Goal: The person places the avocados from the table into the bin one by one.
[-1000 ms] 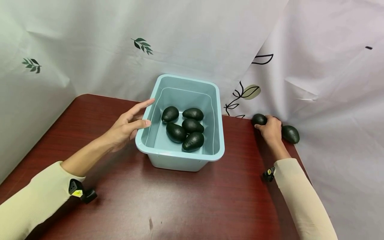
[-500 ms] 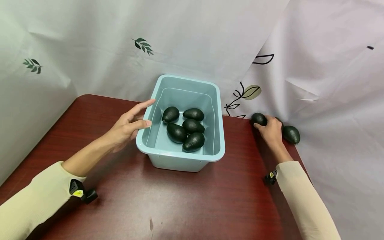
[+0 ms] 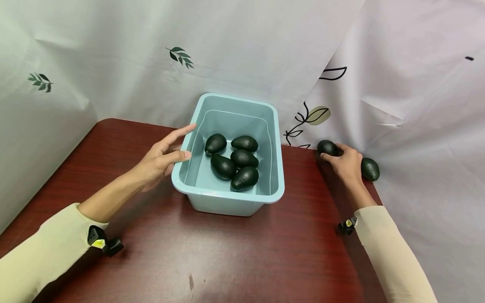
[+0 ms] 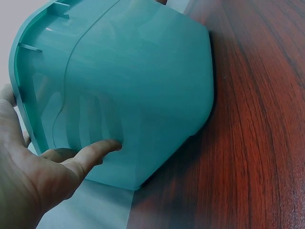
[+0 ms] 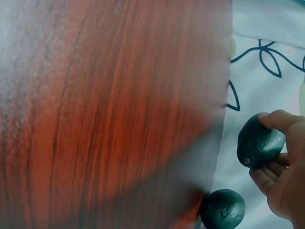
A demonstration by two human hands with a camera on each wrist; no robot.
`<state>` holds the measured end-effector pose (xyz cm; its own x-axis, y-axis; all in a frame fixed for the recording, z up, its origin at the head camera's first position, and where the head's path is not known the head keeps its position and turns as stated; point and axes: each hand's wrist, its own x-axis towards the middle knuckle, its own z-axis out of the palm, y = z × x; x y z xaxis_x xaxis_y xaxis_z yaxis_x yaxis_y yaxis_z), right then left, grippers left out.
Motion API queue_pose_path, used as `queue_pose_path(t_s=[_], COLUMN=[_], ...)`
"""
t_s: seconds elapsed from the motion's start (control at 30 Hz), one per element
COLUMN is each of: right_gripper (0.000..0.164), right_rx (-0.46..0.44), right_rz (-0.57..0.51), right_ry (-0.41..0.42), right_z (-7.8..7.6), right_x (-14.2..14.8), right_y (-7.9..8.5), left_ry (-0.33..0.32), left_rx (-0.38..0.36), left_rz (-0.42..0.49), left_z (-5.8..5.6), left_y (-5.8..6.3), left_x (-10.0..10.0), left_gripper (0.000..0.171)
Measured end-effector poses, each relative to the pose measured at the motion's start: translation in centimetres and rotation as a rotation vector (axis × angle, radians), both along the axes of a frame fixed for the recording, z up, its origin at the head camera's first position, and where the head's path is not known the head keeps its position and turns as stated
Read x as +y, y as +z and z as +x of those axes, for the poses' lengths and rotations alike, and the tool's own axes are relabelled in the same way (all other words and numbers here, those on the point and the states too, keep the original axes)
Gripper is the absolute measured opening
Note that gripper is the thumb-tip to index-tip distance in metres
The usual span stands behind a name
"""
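Note:
A light blue plastic tub (image 3: 227, 200) stands on the table with several dark green avocados (image 3: 244, 158) inside. My left hand (image 3: 159, 158) holds its left rim, thumb and index fingertip over the edge. In the left wrist view, other fingers (image 4: 93, 155) press the outer wall. At the table's far right corner my right hand (image 3: 346, 164) grips an avocado (image 3: 327, 147) between thumb and fingers; the right wrist view shows this avocado (image 5: 259, 140) in the grasp. Just right of that hand lies another avocado (image 3: 370, 169), beside the cloth.
A reddish-brown wooden table (image 3: 227, 256) spreads beneath everything. White cloth (image 3: 242, 46) with leaf prints hangs along its back, left and right sides, close behind the tub and the right hand.
My right hand has shifted slightly right, its avocado a touch higher. The dark shape seen behind that hand earlier is now hidden. The left hand and tub have stayed put.

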<state>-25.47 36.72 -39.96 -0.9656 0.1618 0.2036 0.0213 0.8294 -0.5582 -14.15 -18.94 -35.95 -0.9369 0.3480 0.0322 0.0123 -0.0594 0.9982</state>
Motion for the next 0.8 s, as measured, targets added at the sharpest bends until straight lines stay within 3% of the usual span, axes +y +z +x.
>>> queue_pose_path(t_s=[0.37, 0.8], right_gripper=[0.076, 0.076], right_rx=[0.025, 0.066], right_rz=[-0.041, -0.074], right_ry=[0.009, 0.021], right_z=[0.9, 2.2], right_x=[-0.2, -1.3], right_y=[0.7, 2.7], left_ry=[0.007, 0.008], left_rx=[-0.002, -0.002], left_rz=[-0.007, -0.01], left_z=[0.1, 0.0], left_y=[0.1, 0.1], left_x=[-0.1, 0.0], left_gripper=[0.074, 0.074])
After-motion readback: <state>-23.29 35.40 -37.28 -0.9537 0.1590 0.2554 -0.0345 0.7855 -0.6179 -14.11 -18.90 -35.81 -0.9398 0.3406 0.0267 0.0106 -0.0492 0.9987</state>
